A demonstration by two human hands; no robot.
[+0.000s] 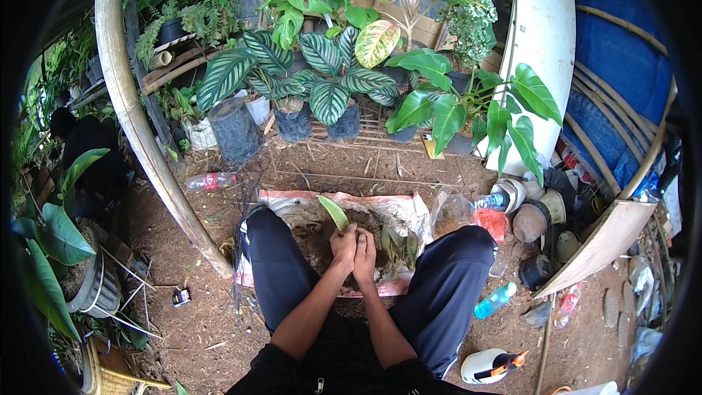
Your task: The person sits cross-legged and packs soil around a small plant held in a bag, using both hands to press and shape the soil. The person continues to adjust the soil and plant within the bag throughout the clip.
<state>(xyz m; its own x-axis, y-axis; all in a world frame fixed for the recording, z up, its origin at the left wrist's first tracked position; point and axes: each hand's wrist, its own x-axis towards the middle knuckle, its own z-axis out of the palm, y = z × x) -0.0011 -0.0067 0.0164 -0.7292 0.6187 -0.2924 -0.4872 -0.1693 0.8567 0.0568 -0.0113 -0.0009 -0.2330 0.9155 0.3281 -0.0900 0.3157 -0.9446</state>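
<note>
Between my knees, my left hand (pixel 343 246) and my right hand (pixel 364 254) are closed together round the lower end of a broad green leaf (pixel 333 212). The leaf tilts up and to the left out of my fingers; its base is hidden in them. Below my hands a white sack with a reddish edge (pixel 287 201) lies spread on the ground with dark soil (pixel 313 238) on it. Several more leaf pieces (pixel 401 249) lie on the sack, right of my right hand.
Potted plants (pixel 292 124) line the far side. A bamboo pole (pixel 121 80) slants down at left. Plastic bottles (pixel 212 181), a spray bottle (pixel 486 366) and stacked pots (pixel 530 221) stand or lie around. A phone (pixel 433 146) rests by the pots. A dark-clothed person (pixel 91 150) is at far left.
</note>
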